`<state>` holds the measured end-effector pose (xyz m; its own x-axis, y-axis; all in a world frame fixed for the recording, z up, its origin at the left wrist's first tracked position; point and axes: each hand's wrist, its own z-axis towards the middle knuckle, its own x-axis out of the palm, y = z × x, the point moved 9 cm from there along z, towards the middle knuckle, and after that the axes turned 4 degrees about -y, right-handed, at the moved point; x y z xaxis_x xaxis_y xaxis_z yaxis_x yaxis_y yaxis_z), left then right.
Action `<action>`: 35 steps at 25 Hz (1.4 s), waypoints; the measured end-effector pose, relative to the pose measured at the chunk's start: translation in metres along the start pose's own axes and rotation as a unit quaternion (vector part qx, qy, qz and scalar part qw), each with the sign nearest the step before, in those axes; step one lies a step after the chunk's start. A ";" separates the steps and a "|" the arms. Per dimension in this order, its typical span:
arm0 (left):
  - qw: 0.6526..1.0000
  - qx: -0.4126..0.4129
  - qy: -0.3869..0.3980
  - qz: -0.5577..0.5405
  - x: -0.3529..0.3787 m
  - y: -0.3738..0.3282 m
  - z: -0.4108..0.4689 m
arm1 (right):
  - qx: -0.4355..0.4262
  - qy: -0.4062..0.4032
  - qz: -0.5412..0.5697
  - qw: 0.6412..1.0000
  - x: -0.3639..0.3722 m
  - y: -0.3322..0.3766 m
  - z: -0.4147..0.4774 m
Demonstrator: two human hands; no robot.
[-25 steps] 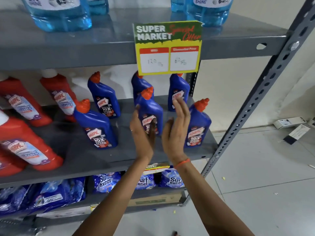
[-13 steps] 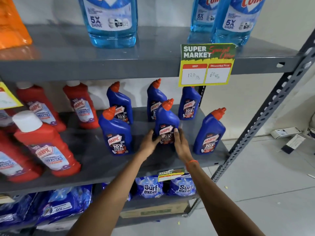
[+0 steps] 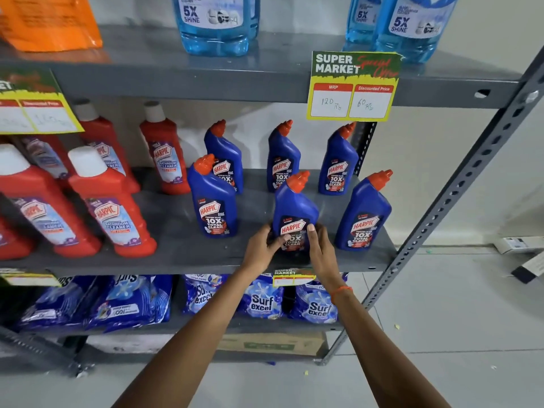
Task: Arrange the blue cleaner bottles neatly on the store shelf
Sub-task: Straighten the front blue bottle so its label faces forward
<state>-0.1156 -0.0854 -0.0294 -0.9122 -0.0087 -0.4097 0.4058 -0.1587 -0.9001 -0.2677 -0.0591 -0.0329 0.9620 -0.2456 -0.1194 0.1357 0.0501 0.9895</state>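
Several blue cleaner bottles with orange caps stand on the grey middle shelf [image 3: 182, 254]. Three are in a back row, among them the back middle bottle [image 3: 282, 160]. In front stand a left bottle [image 3: 213, 198], a right bottle [image 3: 363, 213] and a middle bottle [image 3: 294, 210]. My left hand [image 3: 262, 248] and my right hand [image 3: 321, 248] clasp the base of the front middle bottle from both sides. It stands upright near the shelf's front edge, label facing me.
Red bathroom cleaner bottles [image 3: 112, 207] fill the shelf's left half. A yellow price tag [image 3: 353, 86] hangs from the upper shelf, which carries clear blue bottles [image 3: 217, 25]. Detergent packs [image 3: 262, 298] lie on the shelf below. The slotted upright post [image 3: 459, 198] borders the right side.
My hands were raised and apart in front of the middle bottle; they dropped to its base and now grip it on both sides. The camera view shifted left and nearer.
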 end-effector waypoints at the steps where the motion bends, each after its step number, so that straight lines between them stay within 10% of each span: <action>1: 1.000 -0.003 0.001 -0.001 0.000 -0.001 -0.002 | -0.002 0.000 0.004 1.000 -0.001 -0.001 -0.001; 8: 0.999 -0.029 0.010 0.017 -0.005 -0.011 -0.012 | -0.025 -0.069 0.035 0.997 -0.006 0.019 -0.012; 12: 0.976 0.129 -0.168 0.045 -0.063 -0.063 -0.021 | -0.245 -0.224 -0.065 0.941 0.001 0.108 -0.030; 17: 0.925 0.162 -0.338 0.065 -0.150 -0.061 -0.019 | -0.429 -0.126 -0.110 0.888 0.091 0.161 -0.041; 24: 0.995 -0.058 -0.079 -0.007 -0.157 0.067 0.032 | -0.064 0.062 -0.124 0.988 0.179 0.040 0.007; 35: 0.992 -0.076 -0.048 -0.092 -0.140 0.087 -0.008 | -0.099 0.060 -0.101 0.988 0.160 0.007 -0.024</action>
<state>0.0480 -0.0905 -0.0519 -0.9700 -0.0887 -0.2263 0.2286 -0.0161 -0.9734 -0.1074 -0.0750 -0.0474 0.9301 -0.1531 -0.3340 0.3603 0.2033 0.9104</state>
